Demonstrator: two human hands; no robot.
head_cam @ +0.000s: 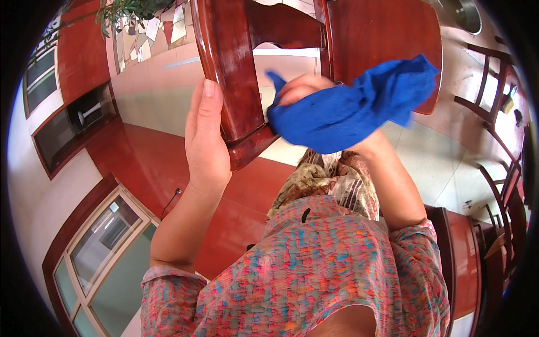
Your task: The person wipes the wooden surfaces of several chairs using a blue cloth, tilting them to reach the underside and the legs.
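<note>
My left hand [206, 130] lies along the outer edge of the backrest of a glossy red-brown wooden chair [233, 76], its thumb on the frame's side and the fingers partly hidden. In my right hand [305, 86] is a blue cloth [337, 113], bunched near the inner side of the backrest and hanging out to the right over part of the seat [387, 38]. The cloth hides much of that hand and the lower joint of the frame. It looks slightly blurred at its far end.
Several dark wooden chairs [497, 101] stand at the right on the pale tiled floor [446, 168]. A metal bowl-like vessel [467, 17] is at the upper right. Close behind my right elbow is red-brown wooden furniture [463, 252]. Windows [105, 240] and a plant [126, 12] are at the left.
</note>
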